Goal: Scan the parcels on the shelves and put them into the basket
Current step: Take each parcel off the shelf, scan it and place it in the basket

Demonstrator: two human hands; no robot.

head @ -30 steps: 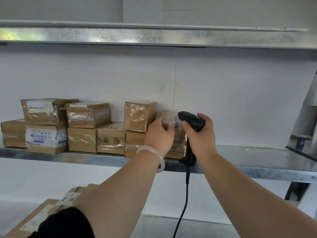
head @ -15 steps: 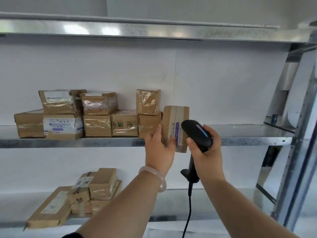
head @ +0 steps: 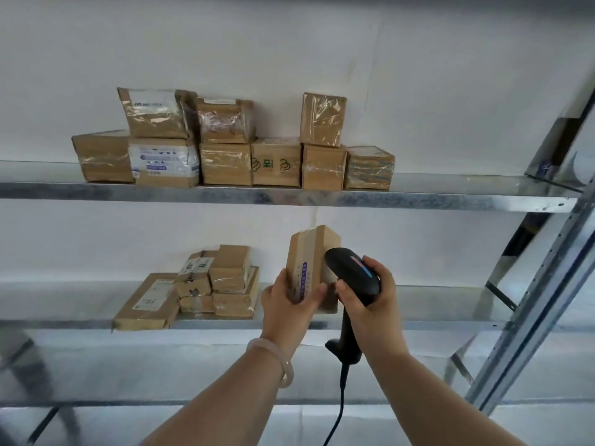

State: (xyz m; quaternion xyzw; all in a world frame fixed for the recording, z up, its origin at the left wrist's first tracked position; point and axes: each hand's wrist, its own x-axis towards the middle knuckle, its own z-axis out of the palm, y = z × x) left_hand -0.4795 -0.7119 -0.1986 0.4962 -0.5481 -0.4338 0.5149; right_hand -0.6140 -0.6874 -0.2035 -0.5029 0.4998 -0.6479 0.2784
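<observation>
Left hand [head: 285,305] fingers [head: 317,291] grip parcel [head: 314,252] low down; right hand [head: 373,297] clamps scanner [head: 352,272]. Scanner almost touches label [head: 304,278], so it may misread; parcel may slip.

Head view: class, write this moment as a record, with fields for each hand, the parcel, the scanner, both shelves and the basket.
left hand: grips the parcel, held upright in front of the lower shelf
right hand: grips the scanner, its head close to the parcel's label
upper shelf: nine boxes, three stacked on six
lower shelf: pile of parcels towards its left
cable: hangs from the scanner's handle
basket: not in view
</observation>
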